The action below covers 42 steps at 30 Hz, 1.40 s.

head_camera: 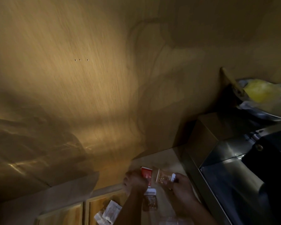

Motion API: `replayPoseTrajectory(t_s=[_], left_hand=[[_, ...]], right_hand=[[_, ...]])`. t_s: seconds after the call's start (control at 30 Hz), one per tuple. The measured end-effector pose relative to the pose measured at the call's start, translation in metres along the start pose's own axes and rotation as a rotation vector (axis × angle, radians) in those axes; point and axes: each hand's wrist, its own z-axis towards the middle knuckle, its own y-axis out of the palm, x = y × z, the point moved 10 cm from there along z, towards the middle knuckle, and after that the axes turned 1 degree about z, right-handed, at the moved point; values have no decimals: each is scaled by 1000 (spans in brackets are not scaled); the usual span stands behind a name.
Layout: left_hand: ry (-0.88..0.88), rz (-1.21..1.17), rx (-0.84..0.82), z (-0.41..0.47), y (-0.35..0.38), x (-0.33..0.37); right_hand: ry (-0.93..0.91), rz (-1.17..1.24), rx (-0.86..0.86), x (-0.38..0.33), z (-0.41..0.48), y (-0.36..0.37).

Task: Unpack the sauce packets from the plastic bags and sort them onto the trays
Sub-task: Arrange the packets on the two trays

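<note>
My left hand [135, 181] grips a red sauce packet [146, 174] low in the view, above the counter. Close beside it my right hand [181, 186] pinches a clear packet with reddish flakes [165, 177]; the two packets nearly touch. Another flake packet [150, 201] lies on the counter under my hands. Two pale packets [109, 214] rest on a wooden tray [94, 203]. A second wooden tray [63, 215] sits to its left. Crumpled clear plastic [173, 221] shows at the bottom edge, dim and blurred.
A tall wooden wall panel [88, 78] fills most of the view. A steel appliance [234, 168] stands at the right. Above it a bowl [256, 111] holds something yellow in plastic. A cardboard box [209, 133] sits against the wall.
</note>
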Motion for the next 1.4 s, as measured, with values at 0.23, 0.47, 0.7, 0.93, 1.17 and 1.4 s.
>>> replayPoseTrajectory(t_s=[0.23,0.47,0.7,0.93,1.17,1.4], left_hand=[[121,-688,-100,-9,-15,6],[40,-1163,-148,-61,-91,-24],[-85,-1267,-26,-115,-139,-134],[-225,-1363,48,-165,-140,-222],[-346,-1287,255,-197,-122,-281],[-522,-1223,289,-199,-83,-323]], right_hand=[[-9,46,-68,-15,-17,-3],[-35,124,-90,-22,-30,28],[-44,42,-244,-14,-38,75],[-75,-60,-325,-1,-64,98],[-78,-172,-385,20,-88,112],[-50,-241,-445,36,-122,128]])
